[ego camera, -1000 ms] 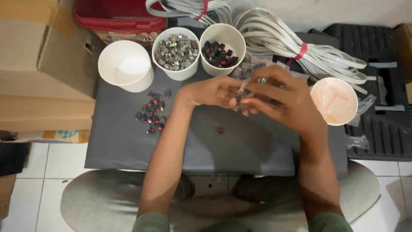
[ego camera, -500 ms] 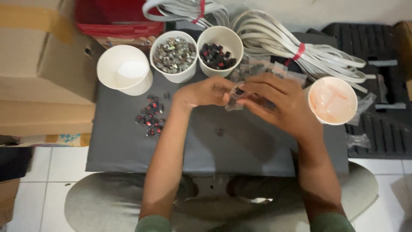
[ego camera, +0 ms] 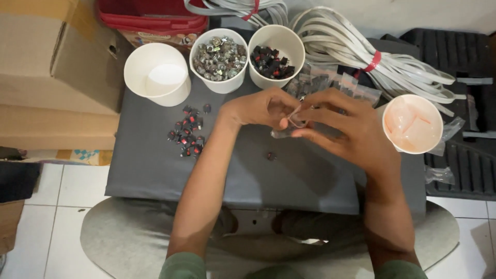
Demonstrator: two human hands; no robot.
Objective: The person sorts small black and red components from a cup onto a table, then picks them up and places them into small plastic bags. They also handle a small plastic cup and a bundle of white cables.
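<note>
Both my hands meet over the middle of the grey tabletop [ego camera: 155, 170]. My left hand [ego camera: 258, 108] and right hand [ego camera: 351, 132] pinch the same small clear plastic bag [ego camera: 289, 129], fingertips closed on its top edge; the bag hangs just above the tabletop, btw the two hands. Can't tell what's inside it, too small & half hidden by my fingers. So both grips are clenched on the bag, neither released. Just below the bag one lone small black part [ego camera: 270, 155] lies on the tabletop, apart from the rest. To the left, near my left forearm, a loose pile of small black-and-red parts [ego camera: 187, 132]. Along the far edge stand 3 white paper cups: an empty cup [ego camera: 157, 72] on the left, a cup of silvery metal parts [ego camera: 219, 51] in the middle, touching a cup of black-and-red parts [ego camera: 274, 54] on its right. Behind my hands, a heap of more clear bags [ego camera: 330, 82]. On the right, beside my right wrist, a fourth cup [ego camera: 412, 124] w/ pinkish inside. Bundles of white flat cable [ego camera: 361, 46] tied w/ red bands lie at the back right. Cardboard boxes [ego camera: 46, 67] sit left of the tabletop, a red plastic bin [ego camera: 150, 15] behind the cups.
</note>
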